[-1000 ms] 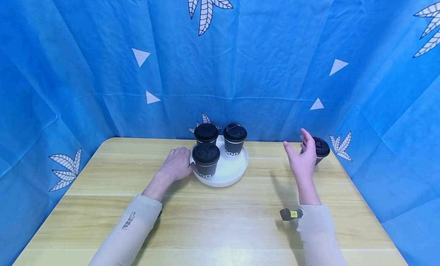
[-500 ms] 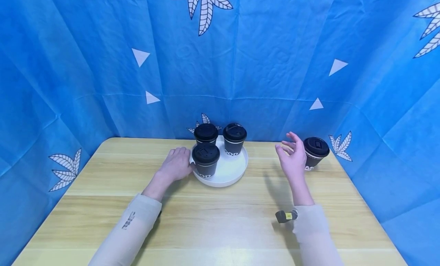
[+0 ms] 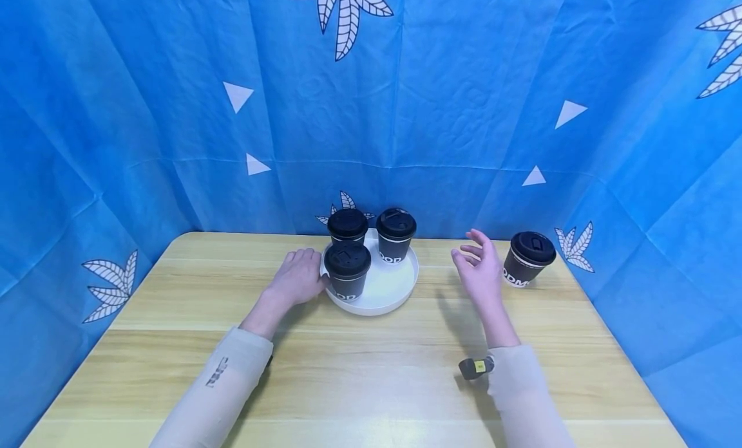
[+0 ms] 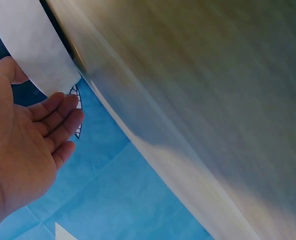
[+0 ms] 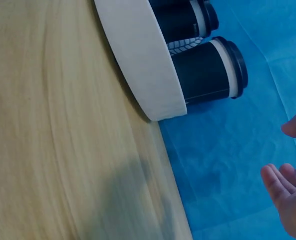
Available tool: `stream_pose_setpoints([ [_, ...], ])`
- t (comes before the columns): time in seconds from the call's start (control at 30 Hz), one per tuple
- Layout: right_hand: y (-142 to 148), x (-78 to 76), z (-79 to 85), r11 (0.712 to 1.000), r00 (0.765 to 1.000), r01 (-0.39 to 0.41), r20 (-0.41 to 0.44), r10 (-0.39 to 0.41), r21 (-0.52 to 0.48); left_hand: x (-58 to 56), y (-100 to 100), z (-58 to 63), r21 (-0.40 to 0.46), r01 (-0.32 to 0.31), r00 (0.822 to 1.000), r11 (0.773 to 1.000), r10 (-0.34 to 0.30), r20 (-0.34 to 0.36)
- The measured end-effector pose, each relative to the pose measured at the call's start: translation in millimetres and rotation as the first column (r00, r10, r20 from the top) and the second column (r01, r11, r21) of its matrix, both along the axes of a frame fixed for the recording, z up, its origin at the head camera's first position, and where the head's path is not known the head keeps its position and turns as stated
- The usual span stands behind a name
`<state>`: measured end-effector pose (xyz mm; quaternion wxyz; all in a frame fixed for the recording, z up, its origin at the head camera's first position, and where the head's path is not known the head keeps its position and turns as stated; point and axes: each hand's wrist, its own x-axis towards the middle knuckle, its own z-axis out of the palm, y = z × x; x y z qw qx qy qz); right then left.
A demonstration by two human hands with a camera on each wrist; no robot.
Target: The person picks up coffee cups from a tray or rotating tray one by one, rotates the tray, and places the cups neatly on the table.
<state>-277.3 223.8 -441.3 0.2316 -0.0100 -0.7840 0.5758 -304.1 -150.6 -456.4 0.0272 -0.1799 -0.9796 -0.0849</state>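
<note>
A round white tray (image 3: 390, 292) with a raised rim lies at the back middle of the table, bearing three black lidded paper coffee cups: one at front left (image 3: 348, 271), one behind it (image 3: 348, 224) and one at right (image 3: 396, 235). My left hand (image 3: 298, 277) grips the tray's left edge; in the left wrist view the thumb goes over the rim and the fingertips (image 4: 55, 100) meet the outer wall. My right hand (image 3: 482, 271) is raised right of the tray with loosely bent fingers and nothing in it. Just right of it stands a fourth upright coffee cup (image 3: 524, 261).
The wooden table (image 3: 371, 371) ends at a blue cloth backdrop (image 3: 452, 113) with leaf and triangle prints, close behind the cups. More blue cloth hangs along both sides. Bare wood lies between the tray and the lone cup.
My right hand has moved left and slightly toward me, away from the lone cup, which now shows fully. My left hand, the tray and its cups have stayed put.
</note>
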Motion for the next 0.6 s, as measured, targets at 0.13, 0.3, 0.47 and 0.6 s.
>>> stream_pose_setpoints([
  [0.13, -4, 0.5, -1.0, 1.0, 0.999, -0.022, 0.026, 0.022, -0.004, -0.3, 0, 0.1, 0.003, 0.0, 1.0, 1.0, 0.0, -0.002],
  [0.3, -9, -1.0, -3.9, 0.999, 0.997, -0.042, 0.071, 0.041, 0.008, -0.6, 0, 0.0, 0.001, -0.002, 1.0, 1.0, 0.002, -0.002],
  [0.47, -14, -1.2, -7.6, 0.996, 0.99, -0.081, 0.115, 0.076, 0.045, -0.4, 0, -0.6, 0.001, -0.005, 1.0, 1.0, 0.005, -0.001],
  [0.6, -16, -2.0, -11.5, 0.99, 0.981, -0.122, 0.158, 0.11, 0.07, -0.3, 0, -1.5, 0.001, -0.004, 1.0, 1.0, 0.004, -0.003],
])
